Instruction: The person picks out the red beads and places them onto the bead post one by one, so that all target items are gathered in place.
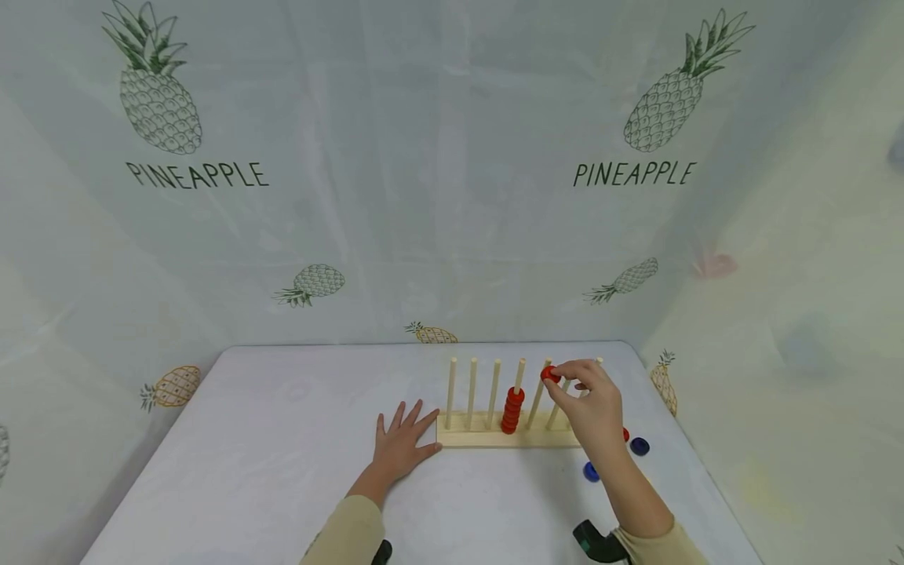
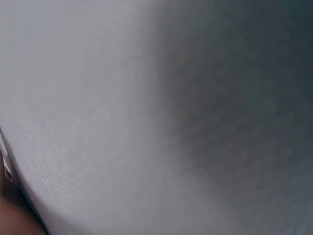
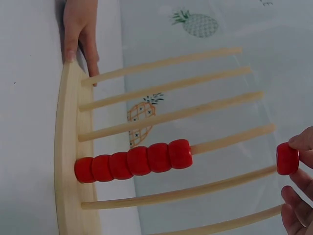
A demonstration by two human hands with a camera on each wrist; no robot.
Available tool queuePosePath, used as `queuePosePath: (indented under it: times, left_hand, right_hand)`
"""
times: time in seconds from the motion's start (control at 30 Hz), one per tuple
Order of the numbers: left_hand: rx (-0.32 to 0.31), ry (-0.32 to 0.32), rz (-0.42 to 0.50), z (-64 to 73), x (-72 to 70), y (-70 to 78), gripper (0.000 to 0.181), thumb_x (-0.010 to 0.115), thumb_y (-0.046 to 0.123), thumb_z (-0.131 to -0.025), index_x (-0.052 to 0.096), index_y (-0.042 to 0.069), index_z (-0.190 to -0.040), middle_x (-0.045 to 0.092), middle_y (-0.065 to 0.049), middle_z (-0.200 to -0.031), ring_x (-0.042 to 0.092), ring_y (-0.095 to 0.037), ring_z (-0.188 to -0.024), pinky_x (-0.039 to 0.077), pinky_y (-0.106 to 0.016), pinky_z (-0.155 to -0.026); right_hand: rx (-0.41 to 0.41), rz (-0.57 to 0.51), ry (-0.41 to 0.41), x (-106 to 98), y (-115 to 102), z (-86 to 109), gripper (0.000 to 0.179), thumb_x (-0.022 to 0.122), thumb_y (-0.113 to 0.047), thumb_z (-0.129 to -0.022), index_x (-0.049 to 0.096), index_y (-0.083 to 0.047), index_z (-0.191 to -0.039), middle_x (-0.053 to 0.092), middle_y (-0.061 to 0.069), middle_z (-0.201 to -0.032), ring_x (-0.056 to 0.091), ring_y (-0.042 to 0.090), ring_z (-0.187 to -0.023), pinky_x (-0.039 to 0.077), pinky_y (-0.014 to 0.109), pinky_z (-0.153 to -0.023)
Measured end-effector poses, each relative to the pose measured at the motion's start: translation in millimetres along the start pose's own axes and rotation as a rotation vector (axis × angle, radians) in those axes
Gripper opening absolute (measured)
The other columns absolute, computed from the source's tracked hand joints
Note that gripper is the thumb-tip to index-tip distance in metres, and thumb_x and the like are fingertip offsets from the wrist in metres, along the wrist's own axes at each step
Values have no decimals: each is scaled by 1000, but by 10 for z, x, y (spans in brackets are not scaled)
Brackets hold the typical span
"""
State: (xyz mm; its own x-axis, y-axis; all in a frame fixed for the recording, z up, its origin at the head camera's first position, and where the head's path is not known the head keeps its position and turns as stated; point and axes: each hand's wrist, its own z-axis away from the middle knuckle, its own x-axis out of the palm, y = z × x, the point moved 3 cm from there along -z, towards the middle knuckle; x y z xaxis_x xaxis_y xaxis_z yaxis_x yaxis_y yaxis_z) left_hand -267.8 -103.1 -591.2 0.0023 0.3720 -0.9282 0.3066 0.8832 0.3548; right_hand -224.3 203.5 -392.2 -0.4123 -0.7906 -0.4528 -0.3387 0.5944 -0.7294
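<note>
A light wooden base (image 1: 473,438) with a row of upright wooden pegs stands on the table. One peg carries a stack of several red beads (image 1: 512,410). My right hand (image 1: 593,400) pinches a single red bead (image 3: 287,158) between thumb and fingertips, at the top end of the peg just right of that stack. Whether the peg's tip has entered the bead cannot be told. At the base's left end, my left hand (image 1: 401,449) lies with fingers spread, its thumb and a fingertip touching the wood. The left wrist view shows mostly blurred tabletop.
Right of the base, partly behind the right forearm, lie a dark blue bead (image 1: 639,446), a blue bead (image 1: 591,472) and a red bead (image 1: 625,434). A pineapple-print cloth (image 1: 452,196) hangs behind the white table (image 1: 282,455). A black wrist-camera mount (image 1: 596,541) sits by the right sleeve.
</note>
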Motion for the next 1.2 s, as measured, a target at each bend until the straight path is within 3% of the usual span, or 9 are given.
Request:
queuePosePath:
  times: [0.33, 0.87, 1.2]
  left_hand:
    - [-3, 7, 5, 4, -31, 21, 69, 55, 64, -88, 43, 31, -148, 29, -6, -158, 15, -38, -146, 2, -70, -106]
    - [5, -13, 48, 51, -151, 112, 69, 59, 57, -89, 44, 26, -148, 30, -12, -157, 14, -41, -145, -1, -71, -106]
    - [-8, -16, 37, 32, -138, 95, 68, 59, 58, -89, 45, 25, -147, 29, -10, -157, 13, -40, -145, 0, -71, -106]
  right_hand:
    - [-17, -5, -6, 22, -86, -96, 13, 81, -6, -79, 76, -8, -90, 65, 0, -97, 56, 15, -92, 42, 18, -74]
    - [-49, -39, -31, 111, -156, -188, 13, 81, -6, -78, 76, -7, -90, 64, 0, -97, 57, 18, -98, 47, 40, -85]
    - [-44, -47, -40, 172, -182, -205, 12, 81, -8, -79, 76, -7, -91, 65, 2, -99, 54, 22, -102, 43, 45, -89]
